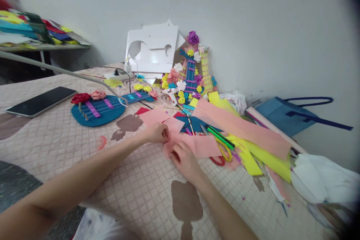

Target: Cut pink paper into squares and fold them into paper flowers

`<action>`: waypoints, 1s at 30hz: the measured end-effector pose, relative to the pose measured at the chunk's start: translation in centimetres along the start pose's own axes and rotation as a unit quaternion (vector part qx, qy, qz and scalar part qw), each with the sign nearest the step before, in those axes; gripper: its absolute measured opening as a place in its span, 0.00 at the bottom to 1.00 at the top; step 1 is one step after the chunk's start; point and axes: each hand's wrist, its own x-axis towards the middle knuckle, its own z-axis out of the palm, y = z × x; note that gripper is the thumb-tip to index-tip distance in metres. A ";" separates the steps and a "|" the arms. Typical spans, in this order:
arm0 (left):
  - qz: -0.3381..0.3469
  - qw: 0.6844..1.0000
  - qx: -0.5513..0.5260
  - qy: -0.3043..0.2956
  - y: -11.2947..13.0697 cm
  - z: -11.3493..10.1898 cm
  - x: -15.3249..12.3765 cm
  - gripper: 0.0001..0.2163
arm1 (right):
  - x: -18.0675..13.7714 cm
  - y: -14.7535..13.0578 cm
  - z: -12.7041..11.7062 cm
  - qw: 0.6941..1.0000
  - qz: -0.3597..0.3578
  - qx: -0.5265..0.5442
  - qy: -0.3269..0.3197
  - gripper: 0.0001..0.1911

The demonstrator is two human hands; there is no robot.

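Note:
Curled fingers of my left hand (158, 132) pinch the far left edge of a pink crepe paper piece (185, 140) on the table. On the near edge of that paper, my right hand (184, 158) has its thumb and fingers pressed together; its grip is partly hidden. Another pink rectangle (208, 147) lies just right of the fingers, and further pink pieces (154, 115) lie beyond the left hand. Close to the right are a green cutter (221, 137) and scissors (227, 152) with yellow and red handles, partly under paper.
A blue paper guitar (98, 110) with roses lies left of a white glue gun (170, 95). A tablet (42, 100) rests at far left. Flower-covered guitars (190, 75) and a white cut-out board (152, 50) lean on the wall. Yellow strips (250, 161) and a blue bag (287, 114) lie right.

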 end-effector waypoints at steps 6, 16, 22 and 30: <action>-0.003 1.000 0.007 0.002 0.1 -0.2 0.0 0.07 | 0.3 0.3 -0.9 0.998 0.028 0.037 0.029 0.08; -0.007 1.000 -0.002 -0.012 0.5 -0.5 0.0 0.08 | 0.7 -0.8 0.0 0.998 -0.028 -0.018 0.054 0.08; 0.012 1.000 -0.015 0.010 -0.1 -0.3 0.2 0.06 | 0.4 -0.5 0.7 0.998 -0.049 -0.040 -0.009 0.07; 0.043 0.998 0.009 0.034 0.7 0.5 -0.2 0.05 | 0.6 -0.2 -1.3 0.999 -0.003 0.004 0.043 0.05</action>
